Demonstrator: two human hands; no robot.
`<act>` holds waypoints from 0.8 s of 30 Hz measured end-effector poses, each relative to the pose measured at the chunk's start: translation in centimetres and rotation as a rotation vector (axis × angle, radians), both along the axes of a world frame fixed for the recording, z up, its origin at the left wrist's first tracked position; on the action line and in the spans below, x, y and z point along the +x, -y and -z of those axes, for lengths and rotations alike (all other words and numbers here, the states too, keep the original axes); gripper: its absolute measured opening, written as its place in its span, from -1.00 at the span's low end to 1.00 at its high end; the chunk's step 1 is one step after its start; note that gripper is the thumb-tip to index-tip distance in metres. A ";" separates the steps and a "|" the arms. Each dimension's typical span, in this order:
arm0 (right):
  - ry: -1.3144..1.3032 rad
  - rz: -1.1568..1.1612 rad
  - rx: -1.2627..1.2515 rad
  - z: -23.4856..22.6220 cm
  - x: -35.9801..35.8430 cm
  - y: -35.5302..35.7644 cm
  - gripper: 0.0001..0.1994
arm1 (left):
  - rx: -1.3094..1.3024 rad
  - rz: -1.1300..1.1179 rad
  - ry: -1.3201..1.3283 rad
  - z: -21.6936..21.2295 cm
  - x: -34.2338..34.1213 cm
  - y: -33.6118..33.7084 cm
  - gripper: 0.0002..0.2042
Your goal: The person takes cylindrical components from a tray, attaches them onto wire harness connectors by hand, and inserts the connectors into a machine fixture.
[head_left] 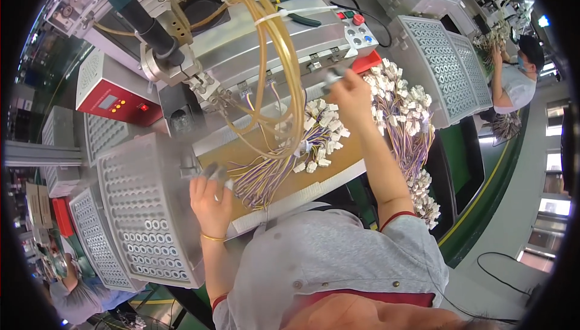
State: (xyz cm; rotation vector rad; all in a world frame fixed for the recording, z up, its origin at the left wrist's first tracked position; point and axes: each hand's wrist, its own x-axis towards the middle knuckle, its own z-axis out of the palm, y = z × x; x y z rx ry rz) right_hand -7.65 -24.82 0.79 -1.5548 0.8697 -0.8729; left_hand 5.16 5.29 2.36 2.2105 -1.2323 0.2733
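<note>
My left hand (208, 196) rests at the left edge of a brown work surface (344, 152), its fingers closed on the ends of a bundle of purple, yellow and white wires (261, 180). White plastic connectors (320, 134) sit at the other end of that bundle. My right hand (350, 97) is raised over the bench's far right, gripping a small grey and white part (334, 76) against the grey machine (241, 52). A big heap of wired white connectors (403, 112) lies just right of that hand.
Clear yellowish tubes (281, 58) loop down from the machine over the bench. A red control box (115, 97) stands at left. Perforated grey trays (142, 209) flank me on the left, more (447, 58) on the right. Another person (513, 79) works at far right, a third (75, 294) lower left.
</note>
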 end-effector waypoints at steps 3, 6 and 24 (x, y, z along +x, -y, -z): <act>-0.363 0.075 -0.634 0.3 1.8 0.6 -0.82 | -0.063 0.094 -0.216 -0.9 -0.8 1.6 -0.83; -0.283 0.168 -0.674 0.8 2.5 0.7 -0.75 | -0.097 0.185 -0.378 -1.1 -2.0 2.4 -0.78; -0.167 -0.151 -1.026 -2.0 0.7 -5.3 -0.69 | -0.641 0.046 -1.714 1.9 -3.6 2.4 -0.68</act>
